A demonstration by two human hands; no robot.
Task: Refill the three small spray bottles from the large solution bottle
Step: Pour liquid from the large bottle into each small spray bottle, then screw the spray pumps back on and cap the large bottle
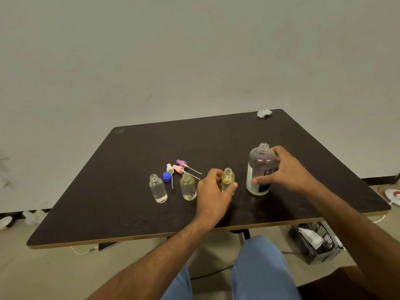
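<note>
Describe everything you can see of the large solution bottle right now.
The large solution bottle stands upright on the dark table, right of the three small bottles. It looks like frosted translucent plastic, round-shouldered, with a threaded neck and no cap on. A white label with dark lettering and a blue patch wraps its lower body. The fill level cannot be judged. The right hand grips its body, thumb across the label, fingers round the far side.

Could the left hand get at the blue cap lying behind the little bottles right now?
Probably not at once: the left hand is gripping the yellow small bottle. Once it lets go, the way looks fairly free, since the blue cap lies in the gap between the clear bottle and the flowered bottle.
</note>
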